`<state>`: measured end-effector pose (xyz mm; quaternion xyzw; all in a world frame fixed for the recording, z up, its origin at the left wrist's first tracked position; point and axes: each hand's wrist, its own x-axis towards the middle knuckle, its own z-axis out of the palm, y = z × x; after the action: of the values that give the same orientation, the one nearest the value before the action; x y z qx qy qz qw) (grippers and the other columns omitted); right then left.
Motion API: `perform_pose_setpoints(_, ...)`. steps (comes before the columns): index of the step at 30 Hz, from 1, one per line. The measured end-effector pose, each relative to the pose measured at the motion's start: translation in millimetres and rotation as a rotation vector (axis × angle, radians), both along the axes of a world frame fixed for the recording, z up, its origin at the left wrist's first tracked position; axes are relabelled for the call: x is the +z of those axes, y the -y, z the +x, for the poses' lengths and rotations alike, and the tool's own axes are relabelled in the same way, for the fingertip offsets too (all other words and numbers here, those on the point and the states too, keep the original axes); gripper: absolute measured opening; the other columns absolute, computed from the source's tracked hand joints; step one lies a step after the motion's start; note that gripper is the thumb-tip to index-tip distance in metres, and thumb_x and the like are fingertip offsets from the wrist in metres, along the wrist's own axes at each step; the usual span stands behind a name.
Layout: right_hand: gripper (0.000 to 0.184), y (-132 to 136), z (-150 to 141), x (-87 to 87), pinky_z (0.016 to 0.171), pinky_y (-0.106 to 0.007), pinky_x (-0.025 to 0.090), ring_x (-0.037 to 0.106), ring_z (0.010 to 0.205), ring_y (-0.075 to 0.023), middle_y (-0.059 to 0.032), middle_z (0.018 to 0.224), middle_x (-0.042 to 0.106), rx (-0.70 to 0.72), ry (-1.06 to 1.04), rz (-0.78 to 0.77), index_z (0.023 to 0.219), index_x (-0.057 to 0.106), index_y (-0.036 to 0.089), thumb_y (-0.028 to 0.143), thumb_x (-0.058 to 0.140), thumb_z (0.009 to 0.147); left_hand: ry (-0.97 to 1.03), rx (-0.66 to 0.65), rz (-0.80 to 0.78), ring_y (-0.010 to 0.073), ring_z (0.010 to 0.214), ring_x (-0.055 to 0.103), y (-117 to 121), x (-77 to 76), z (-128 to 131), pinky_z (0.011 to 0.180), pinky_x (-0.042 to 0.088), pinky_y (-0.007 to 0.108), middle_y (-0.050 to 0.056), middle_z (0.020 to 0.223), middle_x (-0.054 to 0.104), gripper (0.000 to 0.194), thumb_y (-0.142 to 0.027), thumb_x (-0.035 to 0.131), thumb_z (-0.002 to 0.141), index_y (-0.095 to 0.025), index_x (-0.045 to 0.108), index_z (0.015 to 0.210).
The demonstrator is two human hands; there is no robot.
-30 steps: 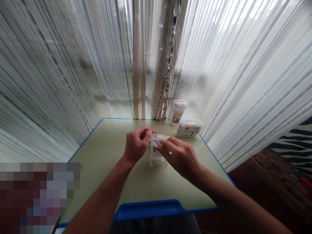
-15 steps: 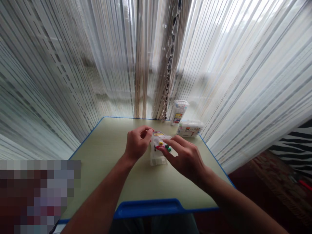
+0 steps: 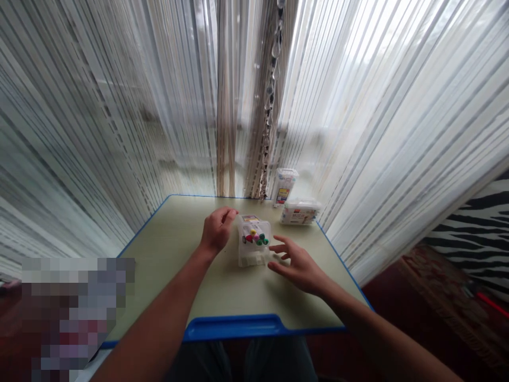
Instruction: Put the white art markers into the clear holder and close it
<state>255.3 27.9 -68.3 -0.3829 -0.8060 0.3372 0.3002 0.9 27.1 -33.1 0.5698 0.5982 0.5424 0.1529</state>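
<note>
On the table, a clear plastic case (image 3: 251, 258) lies with its end facing me. Several markers (image 3: 260, 240) are inside, showing yellow, red, pink and green ends. My left hand (image 3: 217, 229) is closed at the case's far left corner, thumb and fingers pinched at its edge; the exact contact is partly hidden. To the right of the case is my right hand (image 3: 296, 262), its fingers spread and holding nothing. Its fingertips are close to the case's right side.
Another clear case (image 3: 285, 188) stands upright at the table's far right edge, and a wider lidded case (image 3: 300, 213) sits in front of it. A blue rim with a shallow tray (image 3: 234, 327) borders the table (image 3: 170, 239). String curtains (image 3: 178, 106) hang behind.
My right hand has let go of the marker ends, drawn back to the right and opened. The markers now show fully in the case. My left hand stays at the far left corner.
</note>
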Motion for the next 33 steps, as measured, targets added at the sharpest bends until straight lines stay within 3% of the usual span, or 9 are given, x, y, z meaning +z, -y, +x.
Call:
perform_pose_setpoints(3,0.053,-11,-9,-7.4,0.084,-0.039,0.058,0.074,0.091,-0.0217,-0.0135,0.109,0.079,0.05,-0.024,-0.084,0.129,0.057,0.016,0.025,0.075,0.08,0.041,-0.011,-0.045,0.0144,0.047,0.05,-6,-12.5,-7,0.049,0.036,0.023,-0.004,0.05,0.053,0.039,-0.045,0.049,0.09,-0.016,0.075,0.092)
perform_pose_setpoints(8,0.021,-18,-19,-7.6,0.076,-0.033,0.056,0.072,0.085,-0.021,-0.0098,0.097,0.077,0.1,-0.034,-0.08,0.1,0.068,0.014,0.03,0.067,0.087,0.117,-0.036,-0.159,0.0151,0.042,0.054,-11,-29.3,-12,0.043,0.039,0.024,-0.002,0.053,0.06,0.053,-0.05,0.04,0.092,-0.012,0.07,0.112)
perform_pose_setpoints(12,0.019,-15,-20,-3.0,0.073,-0.031,0.053,0.069,0.081,-0.0207,-0.0069,0.089,0.075,0.1,-0.024,-0.065,0.092,0.069,0.016,0.034,0.062,0.09,0.105,-0.107,-0.276,0.0173,0.042,0.061,-10,-31.4,-9,0.039,0.04,0.024,0.001,0.056,0.066,0.058,-0.047,0.035,0.095,-0.01,0.064,0.129)
perform_pose_setpoints(16,0.023,-9,-13,0.2,0.072,-0.034,0.05,0.066,0.079,-0.0225,-0.0069,0.086,0.072,0.06,-0.004,-0.054,0.089,0.066,0.019,0.04,0.056,0.093,0.019,-0.166,-0.334,0.0186,0.046,0.065,-10,-31.3,-8,0.042,0.046,0.025,0.002,0.062,0.069,0.056,-0.028,0.038,0.092,-0.01,0.054,0.143)
perform_pose_setpoints(19,0.03,-5,-6,1.6,0.07,-0.035,0.05,0.064,0.073,-0.0222,-0.0051,0.078,0.068,0.039,0.001,-0.065,0.083,0.06,0.021,0.047,0.05,0.095,-0.097,-0.173,-0.322,0.0185,0.055,0.067,-7,-31.9,-7,0.056,0.055,0.028,0.001,0.07,0.071,0.062,-0.019,0.054,0.083,-0.014,0.054,0.144)
perform_pose_setpoints(21,0.037,-3,0,2.6,0.067,-0.035,0.051,0.065,0.068,-0.0221,-0.0045,0.074,0.065,0.032,-0.004,-0.095,0.082,0.056,0.022,0.053,0.044,0.097,-0.19,-0.156,-0.28,0.0208,0.072,0.07,-4,-31.4,-5,0.075,0.059,0.034,0.004,0.087,0.073,0.065,-0.018,0.066,0.077,-0.019,0.057,0.141)
perform_pose_setpoints(25,0.05,-8,11,6.4,0.061,-0.035,0.052,0.067,0.061,-0.0217,-0.0038,0.07,0.061,0.033,-0.012,-0.154,0.077,0.053,0.021,0.065,0.037,0.096,-0.354,-0.143,-0.17,0.0313,0.113,0.062,3,-27.0,0,0.107,0.048,0.048,0.013,0.127,0.061,0.079,-0.021,0.084,0.063,-0.022,0.061,0.139)
perform_pose_setpoints(29,0.063,-17,22,16.1,0.053,-0.033,0.048,0.063,0.054,-0.0199,-0.0026,0.064,0.057,0.015,-0.011,-0.178,0.072,0.052,0.021,0.079,0.039,0.09,-0.434,-0.206,-0.098,0.0367,0.127,0.053,4,-20.1,3,0.114,0.04,0.055,0.014,0.141,0.051,0.085,-0.025,0.089,0.06,-0.024,0.06,0.141)
perform_pose_setpoints(33,0.07,-26,31,31.7,0.051,-0.031,0.046,0.057,0.05,-0.016,-0.0012,0.062,0.056,0.031,-0.019,-0.25,0.069,0.057,0.018,0.087,0.049,0.08,-0.447,-0.375,-0.051,0.0364,0.137,0.048,4,-14.3,5,0.118,0.037,0.051,0.013,0.146,0.053,0.096,-0.024,0.093,0.054,-0.024,0.056,0.143)
